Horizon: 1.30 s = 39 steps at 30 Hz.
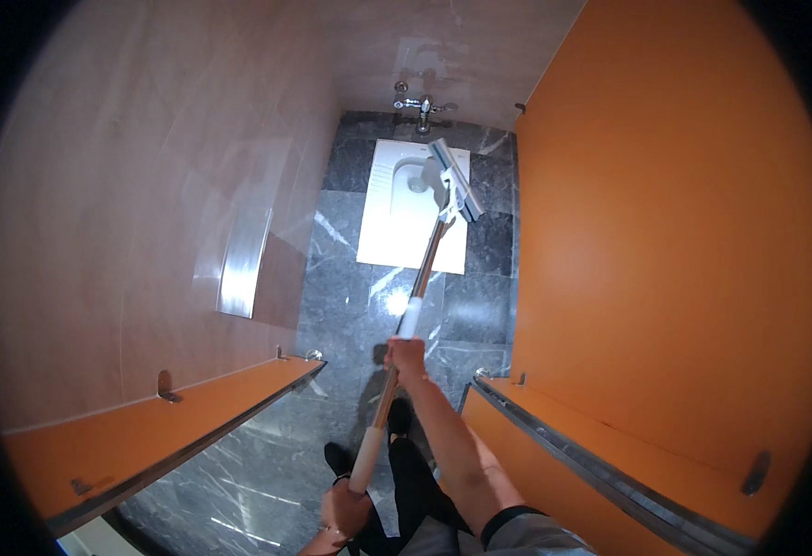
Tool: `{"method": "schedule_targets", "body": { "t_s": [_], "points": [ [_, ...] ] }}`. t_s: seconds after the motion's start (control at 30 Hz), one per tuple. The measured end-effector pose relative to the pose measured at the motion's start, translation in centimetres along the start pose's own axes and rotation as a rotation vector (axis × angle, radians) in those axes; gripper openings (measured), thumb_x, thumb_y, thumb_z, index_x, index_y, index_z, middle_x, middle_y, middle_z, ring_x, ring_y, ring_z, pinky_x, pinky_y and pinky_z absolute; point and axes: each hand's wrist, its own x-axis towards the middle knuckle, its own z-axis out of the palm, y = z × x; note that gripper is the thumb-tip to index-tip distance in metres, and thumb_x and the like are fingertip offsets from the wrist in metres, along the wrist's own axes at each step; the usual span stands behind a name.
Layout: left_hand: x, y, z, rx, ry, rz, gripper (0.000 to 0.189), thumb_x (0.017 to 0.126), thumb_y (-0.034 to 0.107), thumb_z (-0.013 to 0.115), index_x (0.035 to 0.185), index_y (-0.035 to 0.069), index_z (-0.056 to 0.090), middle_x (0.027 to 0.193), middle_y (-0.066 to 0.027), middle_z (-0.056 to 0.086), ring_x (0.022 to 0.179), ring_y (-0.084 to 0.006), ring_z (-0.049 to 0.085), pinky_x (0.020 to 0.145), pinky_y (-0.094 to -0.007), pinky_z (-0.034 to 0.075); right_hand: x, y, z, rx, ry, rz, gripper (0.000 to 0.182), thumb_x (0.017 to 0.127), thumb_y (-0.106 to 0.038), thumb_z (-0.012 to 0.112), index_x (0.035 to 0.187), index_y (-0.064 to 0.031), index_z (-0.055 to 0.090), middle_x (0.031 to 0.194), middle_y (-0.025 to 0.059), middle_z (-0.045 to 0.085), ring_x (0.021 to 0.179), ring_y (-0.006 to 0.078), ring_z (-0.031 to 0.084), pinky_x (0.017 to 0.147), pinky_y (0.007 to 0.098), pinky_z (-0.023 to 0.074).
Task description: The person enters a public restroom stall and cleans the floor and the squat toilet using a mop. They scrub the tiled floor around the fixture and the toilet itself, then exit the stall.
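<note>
My right hand [406, 358] grips the metal pole [431, 257] of a long-handled mop around its middle, just below a white sleeve on the pole. Lower down, my left hand [345, 511] is closed around the end of the pole's pale grip [366, 459]. The flat grey-and-white mop head [456, 182] is tilted across the right side of a white squat toilet pan [409, 243]. A shadow beside the head falls into the bowl; whether the head touches the pan, I cannot tell.
Behind the pan, a chrome flush valve [424, 108] stands by the wall. A metal holder [245, 264] is on the left wall. An orange partition [656, 208] bounds the right; orange panels [190, 424] flank the doorway. Dark marble tiles [340, 278] cover the floor.
</note>
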Motion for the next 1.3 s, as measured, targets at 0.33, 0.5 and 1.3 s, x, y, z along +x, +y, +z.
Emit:
{"method": "schedule_targets", "body": {
  "t_s": [0.33,0.5,1.3],
  "points": [
    [-6.5,0.9,-1.7,-0.177,-0.011,-0.186,0.032,0.072,0.032,0.065,0.074,0.001,0.055,0.059,-0.0174,0.057,0.055,-0.0368,0.058,0.051,-0.0439,0.047,-5.2,1.8,3.0,0.396,-0.315,0.292,0.015,0.077,-0.001,0.059,0.076,-0.0045,0.045,0.062,0.0055,0.046,0.046,0.0158,0.048,0.039,0.0317,0.0401],
    [-7.2,-4.8,3.2,0.243,0.364,0.091,0.024,0.075,0.03,0.064,0.076,0.008,0.054,0.062,-0.0074,0.05,0.049,-0.031,0.054,0.045,-0.0425,0.046,-6.2,1.6,3.0,0.304,-0.291,0.216,0.014,0.078,-0.003,0.06,0.079,-0.0046,0.047,0.064,0.0056,0.048,0.048,0.0165,0.049,0.04,0.0321,0.041],
    [-15.5,-8.9,-15.1,0.329,-0.039,0.299,0.024,0.076,0.022,0.06,0.082,0.0,0.052,0.061,-0.0192,0.061,0.058,-0.0404,0.06,0.055,-0.0487,0.049,-22.1,4.5,2.4,0.551,-0.044,0.039,0.012,0.075,0.003,0.055,0.077,-0.0029,0.045,0.061,0.0072,0.045,0.048,0.0176,0.047,0.043,0.0339,0.0419]
  ]
}}
